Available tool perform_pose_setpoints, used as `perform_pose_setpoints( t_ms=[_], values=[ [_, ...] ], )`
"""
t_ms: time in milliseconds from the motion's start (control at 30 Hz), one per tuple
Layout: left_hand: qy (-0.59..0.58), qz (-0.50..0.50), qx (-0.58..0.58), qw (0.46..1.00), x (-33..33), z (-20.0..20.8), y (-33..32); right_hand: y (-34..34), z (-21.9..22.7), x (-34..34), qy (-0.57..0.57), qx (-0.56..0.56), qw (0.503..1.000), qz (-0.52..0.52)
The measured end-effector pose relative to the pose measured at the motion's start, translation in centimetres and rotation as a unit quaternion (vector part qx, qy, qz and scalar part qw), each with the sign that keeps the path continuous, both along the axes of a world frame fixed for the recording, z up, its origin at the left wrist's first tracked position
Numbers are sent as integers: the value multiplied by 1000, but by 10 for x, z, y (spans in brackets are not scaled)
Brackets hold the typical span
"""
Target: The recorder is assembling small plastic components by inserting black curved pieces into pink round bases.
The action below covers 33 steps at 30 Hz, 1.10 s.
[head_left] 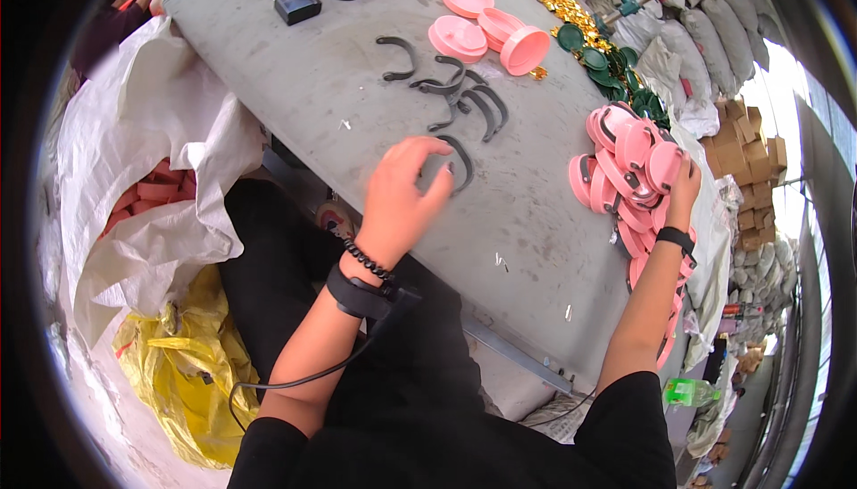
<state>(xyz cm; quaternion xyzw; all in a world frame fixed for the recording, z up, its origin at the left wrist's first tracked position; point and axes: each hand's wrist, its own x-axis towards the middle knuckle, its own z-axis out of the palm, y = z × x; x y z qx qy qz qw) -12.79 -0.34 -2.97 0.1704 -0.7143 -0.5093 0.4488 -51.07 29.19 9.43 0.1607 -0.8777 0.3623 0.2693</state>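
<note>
My left hand [406,190] is over the near edge of the table, its thumb and forefinger apart. Just beyond the fingertips lies a dark grey curved handle [462,167]; I see nothing held between them. More of these curved handles [486,109] are scattered farther up the table, some overlapping. At the right, my right hand [684,192] reaches onto a heap of pink round pieces fitted with dark handles [632,212]. Its fingers close on a pink round piece [663,166] at the heap's top edge; some fingertips are hidden.
Loose pink round lids [525,50] lie at the far middle of the grey table [536,212]. Dark green lids [607,69] and small gold pieces [571,7] are behind the heap. A black box [296,5] sits far left. A white sack [152,123] stands beside the table.
</note>
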Motion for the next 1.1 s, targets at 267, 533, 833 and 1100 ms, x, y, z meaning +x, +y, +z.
perform_pose_setpoints(
  t_ms=[267, 533, 833, 1100],
  values=[
    [-26, 42, -58, 997, 9, -1, -3, -94, -16, 101, 173, 69, 977, 109],
    [-36, 30, -83, 995, 8, -3, -3, -209, -88, 196, 114, 343, 819, 445],
    [-39, 46, -103, 993, 8, -5, -1, -223, -90, 189, -29, 188, 874, 447],
    [-66, 50, -119, 989, 7, -3, -1, -290, -101, 82, 141, 136, 958, 208]
  ],
)
